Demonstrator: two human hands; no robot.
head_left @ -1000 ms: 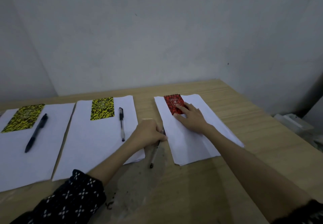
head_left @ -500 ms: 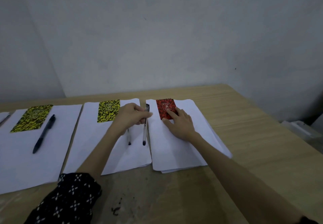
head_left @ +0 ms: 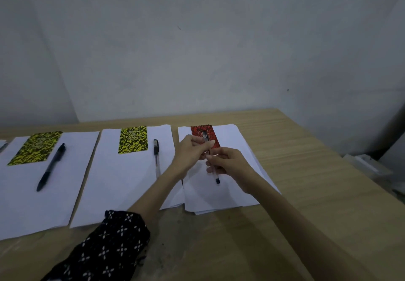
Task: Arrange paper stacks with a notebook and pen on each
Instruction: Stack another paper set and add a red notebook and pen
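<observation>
Three white paper stacks lie side by side on the wooden table (head_left: 295, 149). The left stack (head_left: 26, 204) carries a yellow-black notebook (head_left: 36, 148) and a dark pen (head_left: 51, 166). On the middle stack (head_left: 122, 182) rest a yellow-black notebook (head_left: 133, 139) and a clear pen (head_left: 156, 157). A red notebook (head_left: 197, 131) sits at the top of the right stack (head_left: 236, 144). Above that stack, my left hand (head_left: 189, 153) and my right hand (head_left: 228, 163) both grip a clear pen (head_left: 215, 176), which points toward me.
A grey wall rises right behind the table. The table's right edge runs diagonally at the right, with pale objects (head_left: 370, 166) on the floor beyond it. Part of another pen (head_left: 3, 147) shows at the far left edge.
My left hand carried the pen from the gap between the stacks over the right stack. My right hand left the red notebook and took hold of the pen too.
</observation>
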